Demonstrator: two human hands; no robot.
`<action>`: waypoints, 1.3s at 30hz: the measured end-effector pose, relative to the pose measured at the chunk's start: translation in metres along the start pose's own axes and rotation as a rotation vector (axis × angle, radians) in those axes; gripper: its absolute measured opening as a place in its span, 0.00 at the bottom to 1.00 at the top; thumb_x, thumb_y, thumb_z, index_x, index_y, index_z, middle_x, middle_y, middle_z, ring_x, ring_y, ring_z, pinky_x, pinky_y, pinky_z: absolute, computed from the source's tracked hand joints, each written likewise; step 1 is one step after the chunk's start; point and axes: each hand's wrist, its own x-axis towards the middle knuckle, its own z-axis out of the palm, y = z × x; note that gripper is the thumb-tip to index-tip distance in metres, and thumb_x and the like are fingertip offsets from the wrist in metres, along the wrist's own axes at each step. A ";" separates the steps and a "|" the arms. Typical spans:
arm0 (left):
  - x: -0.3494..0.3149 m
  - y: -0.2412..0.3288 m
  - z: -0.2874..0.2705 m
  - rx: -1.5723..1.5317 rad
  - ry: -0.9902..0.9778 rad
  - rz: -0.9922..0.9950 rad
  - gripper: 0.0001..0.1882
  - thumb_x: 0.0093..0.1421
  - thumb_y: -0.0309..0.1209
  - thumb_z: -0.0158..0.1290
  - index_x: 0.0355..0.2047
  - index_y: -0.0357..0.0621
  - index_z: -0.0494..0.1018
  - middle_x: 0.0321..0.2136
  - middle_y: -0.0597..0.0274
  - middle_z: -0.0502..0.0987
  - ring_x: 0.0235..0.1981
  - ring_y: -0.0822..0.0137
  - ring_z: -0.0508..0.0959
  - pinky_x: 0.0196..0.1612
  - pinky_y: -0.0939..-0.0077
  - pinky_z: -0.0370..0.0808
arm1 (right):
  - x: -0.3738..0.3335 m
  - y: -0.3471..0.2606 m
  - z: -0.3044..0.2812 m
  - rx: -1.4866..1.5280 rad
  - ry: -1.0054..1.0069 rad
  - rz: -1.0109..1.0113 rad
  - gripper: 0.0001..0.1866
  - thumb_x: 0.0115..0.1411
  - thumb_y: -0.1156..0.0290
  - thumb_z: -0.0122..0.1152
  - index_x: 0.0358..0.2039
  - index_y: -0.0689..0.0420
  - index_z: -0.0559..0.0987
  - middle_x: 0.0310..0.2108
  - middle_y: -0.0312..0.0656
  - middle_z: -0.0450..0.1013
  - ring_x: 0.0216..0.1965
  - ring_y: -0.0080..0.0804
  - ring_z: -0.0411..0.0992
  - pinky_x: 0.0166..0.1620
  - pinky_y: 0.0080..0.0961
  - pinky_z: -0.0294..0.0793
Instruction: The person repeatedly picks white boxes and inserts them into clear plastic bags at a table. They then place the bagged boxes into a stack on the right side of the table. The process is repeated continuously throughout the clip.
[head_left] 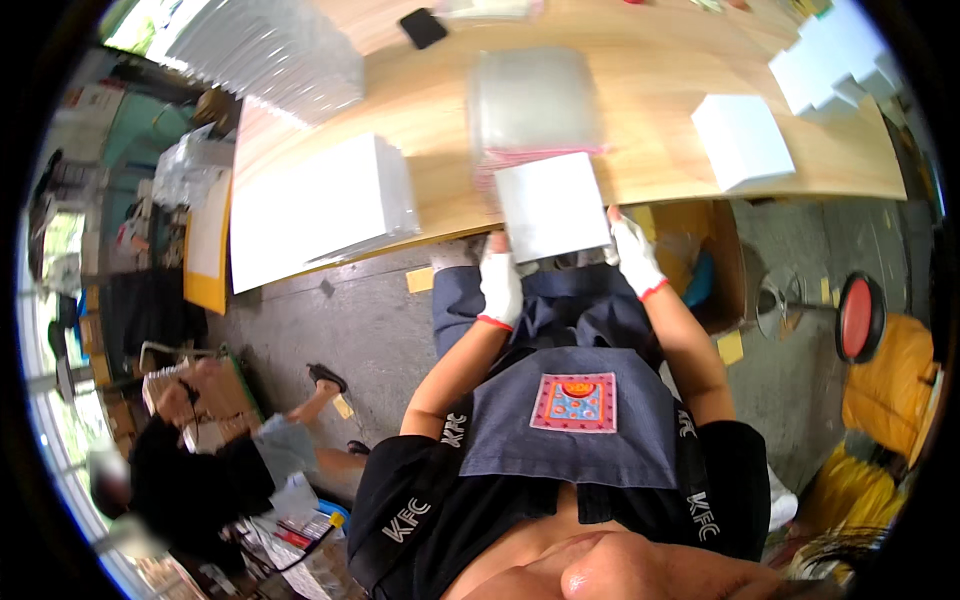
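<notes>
Between my two hands is a white square block (pixel 553 205), held at the table's near edge above my lap. I cannot tell whether it is a box or a stack of cards. My left hand (pixel 499 280), in a white glove with a red cuff, grips its left side. On the right side my right hand (pixel 634 254), gloved the same way, is closed along the edge. Some fingers of both hands are hidden under the block. Just beyond it lies a pile of clear plastic bags (pixel 533 100) with pink edges, slightly blurred.
On the wooden table (pixel 650 110) stand a large white stack (pixel 310 205) at left, plastic-wrapped stacks (pixel 270 60) behind it, a white block (pixel 742 142) at right and more white blocks (pixel 825 65) beyond. A black phone (pixel 422 28) lies far back. Another person (pixel 200 460) sits at left.
</notes>
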 end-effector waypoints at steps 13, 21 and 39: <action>-0.068 0.226 -0.060 0.595 0.386 0.825 0.19 0.61 0.39 0.46 0.44 0.35 0.70 0.24 0.67 0.68 0.20 0.77 0.63 0.23 0.84 0.61 | -0.080 -0.130 0.173 -0.063 -0.749 -0.410 0.20 0.58 0.59 0.57 0.46 0.59 0.70 0.23 0.27 0.62 0.21 0.14 0.59 0.21 0.12 0.57; -0.004 0.210 -0.172 0.990 0.601 0.575 0.20 0.64 0.36 0.39 0.51 0.37 0.68 0.37 0.47 0.76 0.39 0.62 0.76 0.41 0.72 0.71 | -0.051 -0.129 0.249 -0.851 -0.720 -0.500 0.29 0.55 0.40 0.51 0.20 0.58 0.76 0.20 0.43 0.73 0.23 0.30 0.70 0.29 0.30 0.67; -0.034 -0.004 -0.123 0.834 0.357 0.654 0.20 0.61 0.27 0.46 0.55 0.38 0.62 0.55 0.54 0.65 0.55 0.63 0.64 0.57 0.71 0.59 | 0.001 -0.144 -0.177 -1.418 0.754 -0.947 0.18 0.46 0.61 0.64 0.37 0.50 0.72 0.41 0.37 0.71 0.46 0.38 0.67 0.48 0.36 0.64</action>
